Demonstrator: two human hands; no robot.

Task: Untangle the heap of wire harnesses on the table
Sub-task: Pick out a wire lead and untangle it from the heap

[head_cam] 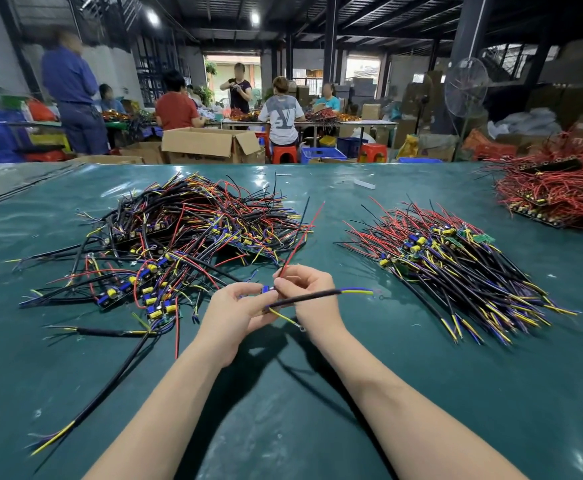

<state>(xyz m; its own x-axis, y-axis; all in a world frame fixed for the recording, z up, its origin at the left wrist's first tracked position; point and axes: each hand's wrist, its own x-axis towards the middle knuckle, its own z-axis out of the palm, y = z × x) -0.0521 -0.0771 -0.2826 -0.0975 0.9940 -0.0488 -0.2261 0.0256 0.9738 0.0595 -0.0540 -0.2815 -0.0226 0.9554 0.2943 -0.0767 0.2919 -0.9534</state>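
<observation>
A tangled heap of wire harnesses [179, 237], black, red, yellow and blue wires with small boards, lies on the left of the green table [318, 427]. In front of it, at the table's middle, both hands hold a single harness [318, 294] above the surface. My left hand [234, 313] grips its small blue board end. My right hand [304, 289] pinches the red and black wires beside the board. The black sleeved cable sticks out to the right with yellow and blue ends. A red wire rises up from my right fingers.
A combed pile of harnesses [456, 268] lies to the right, wires fanned toward the near right. A red-wire heap [557, 192] sits at the far right corner. One loose harness [103, 386] trails at the near left. People work at tables beyond the far edge.
</observation>
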